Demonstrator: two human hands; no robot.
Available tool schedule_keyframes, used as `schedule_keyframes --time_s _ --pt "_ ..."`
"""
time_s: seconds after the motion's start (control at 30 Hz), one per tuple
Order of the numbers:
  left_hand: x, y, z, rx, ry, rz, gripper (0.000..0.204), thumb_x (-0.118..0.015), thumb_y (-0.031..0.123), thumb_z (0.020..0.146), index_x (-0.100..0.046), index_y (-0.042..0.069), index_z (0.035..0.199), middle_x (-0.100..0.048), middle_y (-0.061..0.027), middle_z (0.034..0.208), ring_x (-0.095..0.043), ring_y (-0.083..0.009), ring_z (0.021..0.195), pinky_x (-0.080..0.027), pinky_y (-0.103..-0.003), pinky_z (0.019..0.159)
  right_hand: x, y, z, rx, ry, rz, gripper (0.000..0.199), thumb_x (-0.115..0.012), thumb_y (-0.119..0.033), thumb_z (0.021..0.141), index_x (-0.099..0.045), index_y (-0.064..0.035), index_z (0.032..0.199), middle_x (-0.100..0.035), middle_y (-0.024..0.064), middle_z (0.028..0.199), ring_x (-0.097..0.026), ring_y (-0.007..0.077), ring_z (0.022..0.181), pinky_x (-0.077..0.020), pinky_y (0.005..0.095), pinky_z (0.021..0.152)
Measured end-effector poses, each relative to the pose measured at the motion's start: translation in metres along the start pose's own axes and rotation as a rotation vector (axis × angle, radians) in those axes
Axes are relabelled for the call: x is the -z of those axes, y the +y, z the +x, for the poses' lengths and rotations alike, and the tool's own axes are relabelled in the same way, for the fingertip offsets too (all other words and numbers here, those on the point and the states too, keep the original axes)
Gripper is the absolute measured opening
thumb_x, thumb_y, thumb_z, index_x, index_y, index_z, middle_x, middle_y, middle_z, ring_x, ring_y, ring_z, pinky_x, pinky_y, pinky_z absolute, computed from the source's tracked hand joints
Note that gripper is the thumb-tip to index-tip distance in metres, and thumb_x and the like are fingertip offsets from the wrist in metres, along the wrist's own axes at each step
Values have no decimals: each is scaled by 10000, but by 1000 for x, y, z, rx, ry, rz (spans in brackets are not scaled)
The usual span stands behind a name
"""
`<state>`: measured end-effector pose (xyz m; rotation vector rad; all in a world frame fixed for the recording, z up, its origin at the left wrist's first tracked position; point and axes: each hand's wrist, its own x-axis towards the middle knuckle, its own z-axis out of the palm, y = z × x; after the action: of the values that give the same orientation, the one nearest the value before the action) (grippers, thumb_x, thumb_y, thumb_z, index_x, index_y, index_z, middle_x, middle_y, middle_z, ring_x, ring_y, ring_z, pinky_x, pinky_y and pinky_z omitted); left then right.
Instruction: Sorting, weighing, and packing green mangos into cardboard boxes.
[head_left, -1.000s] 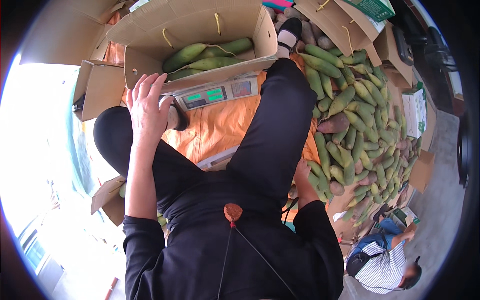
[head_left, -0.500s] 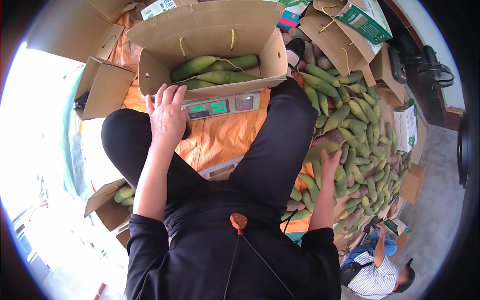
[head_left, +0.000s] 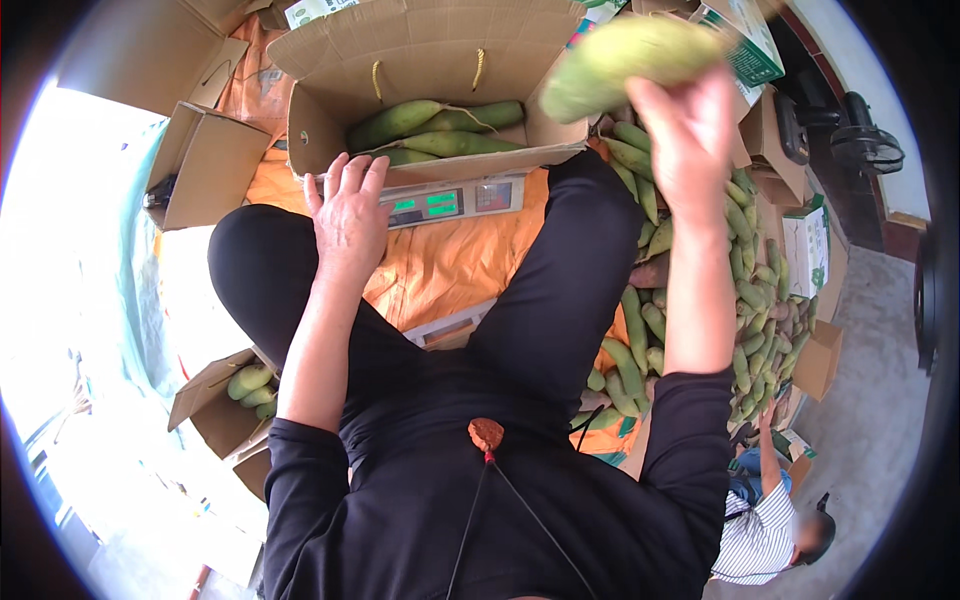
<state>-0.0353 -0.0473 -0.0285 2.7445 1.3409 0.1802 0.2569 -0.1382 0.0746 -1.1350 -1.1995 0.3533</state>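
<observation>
Item: green mango [head_left: 625, 62], newly lifted from the heap [head_left: 745, 290] at my side, now pinched in my right hand [head_left: 690, 135] above the box [head_left: 430, 60]. Left hand [head_left: 350, 215], fingers spread, remains on the scale [head_left: 455, 200]; boxing continues.

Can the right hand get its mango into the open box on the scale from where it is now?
Probably yes. The right hand holds the mango raised just beside the open box, whose flaps stand open; the left hand rests lower, at the scale, clear of the path.

An orange tarp [head_left: 455, 270] carries a scale [head_left: 450, 200], boxes, loose mangoes [head_left: 750, 290].
</observation>
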Motion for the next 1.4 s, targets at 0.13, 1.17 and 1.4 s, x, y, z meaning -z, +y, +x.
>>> schedule_keyframes --time_s 0.13,1.17,1.4 --pt "1 1 0 -8 -8 -8 565 -707 152 777 -509 144 1306 -513 -36 1307 -394 -257 1312 -212 -547 1107 -57 42 12 174 -255 -451 403 -693 -70 812 -528 -66 1179 -651 111 1014 -633 265 930 -506 395 796" --pt "-15 -8 10 -105 188 12 520 -684 197 831 -529 204 1328 -525 -21 1329 -400 -241 1327 -210 -503 1109 137 78 -505 -1505 -109 -869 330 -677 -219 782 -676 -21 1046 -683 181 1014 -643 336 985 -497 390 851" --pt "-16 -8 9 -137 201 69 520 -672 219 847 -513 209 1342 -515 -23 1340 -377 -255 1346 -200 -497 1119 90 58 -534 -1448 -549 -1248 518 -745 -227 707 -601 -128 1195 -585 104 1182 -546 320 1098 -477 420 875"
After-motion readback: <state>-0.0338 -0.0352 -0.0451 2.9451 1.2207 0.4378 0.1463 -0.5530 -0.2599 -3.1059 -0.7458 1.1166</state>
